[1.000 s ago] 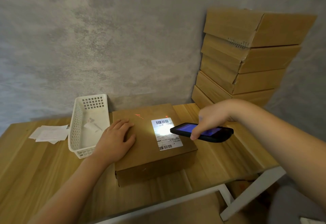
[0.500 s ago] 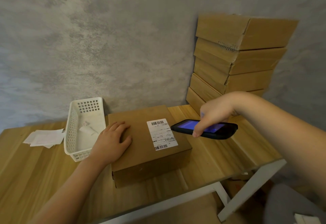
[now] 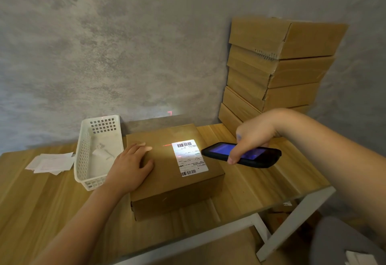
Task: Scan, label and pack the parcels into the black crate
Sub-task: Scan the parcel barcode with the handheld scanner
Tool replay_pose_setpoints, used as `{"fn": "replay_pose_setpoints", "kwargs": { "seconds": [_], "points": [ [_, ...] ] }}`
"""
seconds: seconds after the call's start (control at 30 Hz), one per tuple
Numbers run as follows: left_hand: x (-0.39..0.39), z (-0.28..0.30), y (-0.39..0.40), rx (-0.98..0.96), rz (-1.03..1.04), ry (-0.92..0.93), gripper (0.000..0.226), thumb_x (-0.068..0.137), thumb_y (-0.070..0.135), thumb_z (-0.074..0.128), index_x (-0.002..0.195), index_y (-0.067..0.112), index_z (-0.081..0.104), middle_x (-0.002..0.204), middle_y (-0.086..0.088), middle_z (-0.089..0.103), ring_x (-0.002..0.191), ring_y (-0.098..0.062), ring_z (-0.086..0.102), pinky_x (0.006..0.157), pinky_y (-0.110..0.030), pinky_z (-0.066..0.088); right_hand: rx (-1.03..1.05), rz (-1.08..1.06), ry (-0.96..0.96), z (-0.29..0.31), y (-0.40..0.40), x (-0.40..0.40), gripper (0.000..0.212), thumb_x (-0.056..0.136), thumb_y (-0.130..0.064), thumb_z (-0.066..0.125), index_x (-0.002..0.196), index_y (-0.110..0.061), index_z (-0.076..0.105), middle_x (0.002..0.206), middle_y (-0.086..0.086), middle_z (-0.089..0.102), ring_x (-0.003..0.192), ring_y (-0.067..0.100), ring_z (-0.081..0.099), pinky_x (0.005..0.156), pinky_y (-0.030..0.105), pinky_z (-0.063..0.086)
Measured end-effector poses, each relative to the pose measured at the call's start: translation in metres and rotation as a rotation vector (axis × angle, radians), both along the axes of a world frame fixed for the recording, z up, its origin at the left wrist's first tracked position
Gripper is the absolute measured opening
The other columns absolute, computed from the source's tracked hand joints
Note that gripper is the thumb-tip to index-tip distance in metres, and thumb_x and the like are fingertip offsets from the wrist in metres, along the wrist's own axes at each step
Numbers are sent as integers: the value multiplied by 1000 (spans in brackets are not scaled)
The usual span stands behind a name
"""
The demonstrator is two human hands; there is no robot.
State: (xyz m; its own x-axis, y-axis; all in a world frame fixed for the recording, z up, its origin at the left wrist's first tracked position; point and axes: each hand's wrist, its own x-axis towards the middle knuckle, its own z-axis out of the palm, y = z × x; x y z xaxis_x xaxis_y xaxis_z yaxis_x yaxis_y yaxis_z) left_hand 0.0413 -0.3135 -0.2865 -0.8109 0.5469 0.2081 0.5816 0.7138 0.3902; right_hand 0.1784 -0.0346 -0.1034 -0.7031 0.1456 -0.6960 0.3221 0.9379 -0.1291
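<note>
I am pressing my flat left hand (image 3: 127, 168) on the cardboard parcel (image 3: 173, 170) beside the white basket (image 3: 83, 160), my right hand (image 3: 252, 137) gripping the scanner (image 3: 242, 155); it looks stiff, maybe light, best lifted by both sides.

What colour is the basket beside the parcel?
White: the basket is white perforated plastic, seen clearly in the head view, left of the parcel.
</note>
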Motion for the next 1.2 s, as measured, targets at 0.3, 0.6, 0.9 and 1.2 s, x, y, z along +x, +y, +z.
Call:
{"fn": "replay_pose_setpoints", "kwargs": {
  "seconds": [0.3, 0.6, 0.9, 1.2],
  "points": [
    [-1, -1, 1, -45, 9, -1, 62, 91, 58, 36, 141, 25, 48, 151, 2, 43, 142, -20, 32, 116, -41, 27, 5, -5, 16, -13, 7, -4, 48, 78, -61, 67, 77, -14, 66, 67, 1, 68, 68, 19, 66, 67, 28, 52],
    [0, 0, 4, -78, 193, -46, 95, 77, 85, 21, 153, 28, 22, 161, -5, 21, 149, -31, 13, 119, -51, 14, 88, 34, 76, -10, 5, -5, 64, 72, -64, 70, 103, -8, 69, 96, 11, 74, 76, 21, 69, 63, 26, 51],
    [31, 5, 22, -191, 21, -31, 112, 58, 99, 6, 154, 42, 3, 165, 4, -6, 151, -23, -8, 121, -50, -1, 52, -78, 187, -32, 0, -5, 54, 74, -63, 69, 85, -11, 63, 76, 2, 64, 62, 17, 60, 60, 26, 45],
    [30, -1, 40, -361, -33, 0, 106, 64, 97, 8, 154, 42, 4, 165, 4, 1, 151, -25, -2, 120, -53, -1, -1, -80, 201, -18, -2, -5, 47, 78, -62, 66, 75, -15, 62, 66, -2, 62, 56, 13, 58, 59, 23, 45]
  ]
}}
